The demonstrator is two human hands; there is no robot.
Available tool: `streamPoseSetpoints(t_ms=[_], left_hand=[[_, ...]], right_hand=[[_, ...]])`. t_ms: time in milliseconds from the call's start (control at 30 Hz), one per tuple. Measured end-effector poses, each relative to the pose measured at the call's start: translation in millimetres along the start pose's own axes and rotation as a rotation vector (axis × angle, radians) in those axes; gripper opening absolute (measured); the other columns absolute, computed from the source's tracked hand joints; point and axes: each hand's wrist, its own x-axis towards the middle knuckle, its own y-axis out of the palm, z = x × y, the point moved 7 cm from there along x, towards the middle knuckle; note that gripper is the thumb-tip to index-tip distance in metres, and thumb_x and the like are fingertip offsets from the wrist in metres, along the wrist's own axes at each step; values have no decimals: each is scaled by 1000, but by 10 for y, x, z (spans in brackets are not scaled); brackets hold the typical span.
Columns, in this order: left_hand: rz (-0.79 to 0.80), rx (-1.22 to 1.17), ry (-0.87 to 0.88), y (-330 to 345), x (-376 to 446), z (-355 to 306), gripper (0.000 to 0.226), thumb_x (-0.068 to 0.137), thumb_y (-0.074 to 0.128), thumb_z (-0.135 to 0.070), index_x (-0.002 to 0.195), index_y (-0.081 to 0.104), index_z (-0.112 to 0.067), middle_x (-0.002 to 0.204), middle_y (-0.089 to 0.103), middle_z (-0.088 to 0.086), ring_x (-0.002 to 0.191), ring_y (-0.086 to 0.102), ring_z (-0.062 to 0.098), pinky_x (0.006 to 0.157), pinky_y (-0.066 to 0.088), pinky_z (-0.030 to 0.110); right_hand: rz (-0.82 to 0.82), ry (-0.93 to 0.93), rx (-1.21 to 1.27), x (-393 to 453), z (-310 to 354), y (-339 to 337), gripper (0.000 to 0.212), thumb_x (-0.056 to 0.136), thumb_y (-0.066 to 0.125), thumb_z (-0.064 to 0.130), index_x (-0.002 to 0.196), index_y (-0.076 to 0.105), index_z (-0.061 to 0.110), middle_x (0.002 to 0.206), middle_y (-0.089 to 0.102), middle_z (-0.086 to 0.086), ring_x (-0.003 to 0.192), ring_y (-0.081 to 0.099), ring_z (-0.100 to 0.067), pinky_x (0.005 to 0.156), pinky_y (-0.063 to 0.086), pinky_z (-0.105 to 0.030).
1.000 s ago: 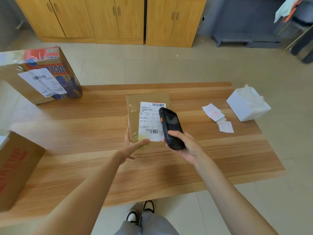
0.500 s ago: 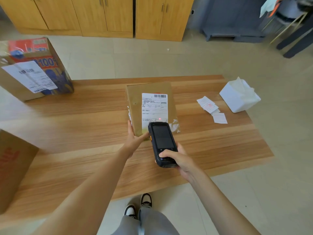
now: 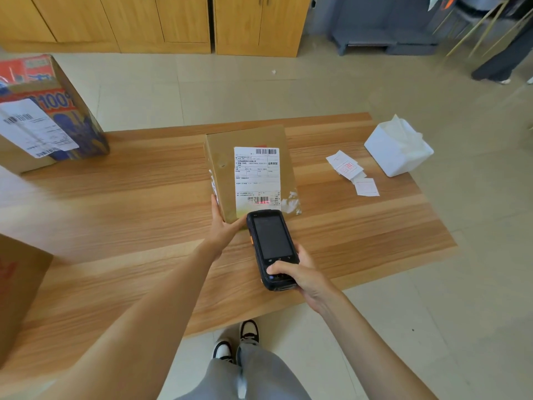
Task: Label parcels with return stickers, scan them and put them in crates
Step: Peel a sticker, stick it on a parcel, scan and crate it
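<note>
At centre frame, the right hand [image 3: 302, 274], gripping the black handheld scanner [image 3: 271, 249], had drawn it back so its red beam now crossed the label's lower barcode [image 3: 258, 200] while the left hand [image 3: 223, 226] steadied the brown cardboard parcel [image 3: 248, 171].

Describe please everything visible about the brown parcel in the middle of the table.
The brown parcel is a taped cardboard box lying flat on the wooden table. A white shipping label with two barcodes covers its top; red scanner light falls on the lower barcode. The left hand holds its near left corner.
</note>
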Motion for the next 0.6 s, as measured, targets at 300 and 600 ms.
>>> streamPoseSetpoints(t_ms=[300, 600], left_hand=[[18, 16, -15, 9, -21, -16, 140, 55, 84, -58, 149, -17, -38, 156, 27, -3, 136, 39, 19, 114, 28, 51], [17, 30, -6, 3, -10, -34, 137, 55, 85, -54, 148, -14, -42, 153, 32, -2, 134, 42, 20, 113, 30, 54]], right_hand=[[48, 8, 5, 10, 22, -3, 100, 37, 82, 27, 131, 46, 23, 115, 67, -8, 109, 63, -29, 93, 52, -41], [30, 12, -16, 29, -1, 19, 104, 33, 79, 26, 131, 46, 20, 113, 66, -7, 108, 62, -25, 91, 51, -36]])
